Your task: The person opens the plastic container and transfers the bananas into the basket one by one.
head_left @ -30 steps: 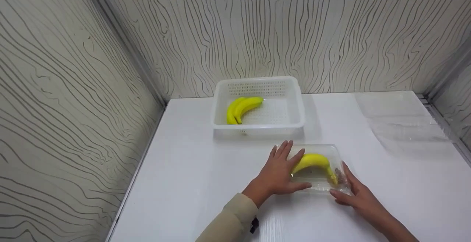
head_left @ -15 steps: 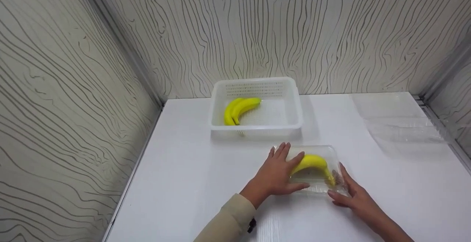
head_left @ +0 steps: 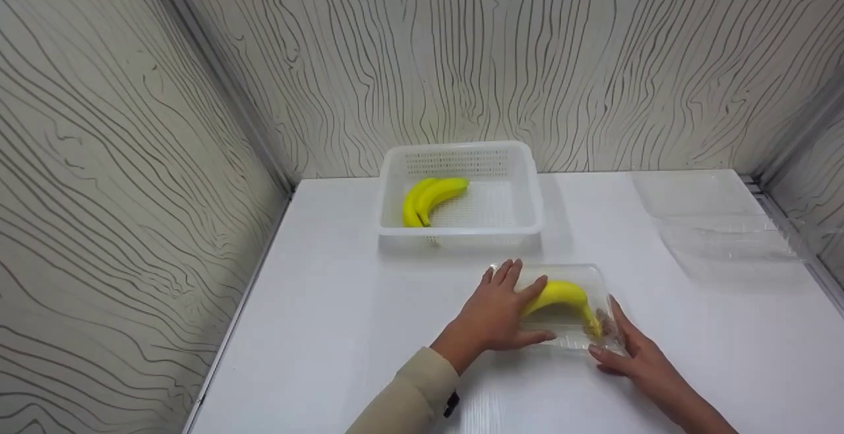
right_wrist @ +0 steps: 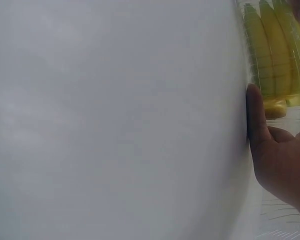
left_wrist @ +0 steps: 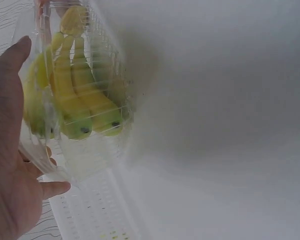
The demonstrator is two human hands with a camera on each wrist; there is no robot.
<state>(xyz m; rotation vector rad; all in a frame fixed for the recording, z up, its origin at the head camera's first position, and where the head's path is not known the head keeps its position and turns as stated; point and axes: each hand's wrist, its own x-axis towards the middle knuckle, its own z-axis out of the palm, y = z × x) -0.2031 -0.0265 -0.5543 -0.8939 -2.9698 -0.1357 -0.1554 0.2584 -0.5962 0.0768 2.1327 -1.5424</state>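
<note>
A clear plastic clamshell box lies on the table with yellow bananas inside it. In the left wrist view the bananas show as a bunch through the ribbed wall. My left hand rests across the box's left end, its fingers spread and fairly straight on top, the thumb toward the near side. At the right end, my right hand holds the box's near corner between thumb and fingers. Some of the right hand's fingers are hidden behind the box.
Behind the box stands a white plastic basket with more bananas at its left side. Clear plastic containers lie at the right on the white table. Patterned wall panels close off the back and sides.
The whole head view has shifted slightly. Both hands keep their places on the box, and the box stays put.
</note>
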